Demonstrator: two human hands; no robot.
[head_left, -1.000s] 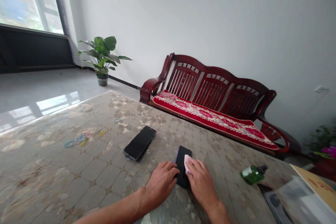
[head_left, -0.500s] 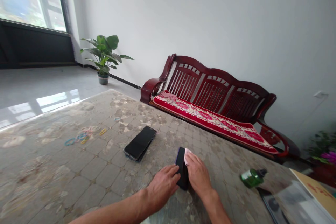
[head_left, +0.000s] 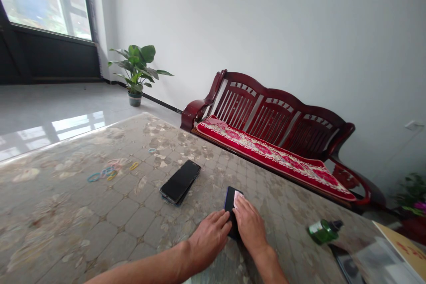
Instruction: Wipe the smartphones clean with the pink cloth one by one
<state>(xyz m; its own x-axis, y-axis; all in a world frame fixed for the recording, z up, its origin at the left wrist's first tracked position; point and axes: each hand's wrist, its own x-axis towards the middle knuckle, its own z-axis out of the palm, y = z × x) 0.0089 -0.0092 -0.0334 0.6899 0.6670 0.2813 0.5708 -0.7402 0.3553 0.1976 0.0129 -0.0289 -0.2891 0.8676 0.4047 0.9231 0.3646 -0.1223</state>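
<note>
A dark phone with a bluish edge lies on the patterned tablecloth in front of me. My left hand grips its left side, fingers held together at the edge. Under the fingertips of my right hand is a small pale pink cloth or tissue, pressed on the phone's upper part. Both hands cover much of the phone's lower half. To the left, another black phone rests on top of a second flat dark item, partly hidden beneath it.
Several coloured rubber bands lie on the left of the table. On the right are a green bottle with a black cap, another dark phone and a yellowish box. A red wooden bench stands behind the table.
My right hand has slid the cloth slightly inward over the phone's screen. The left hand still holds the phone's side. The whole view has shifted a little.
</note>
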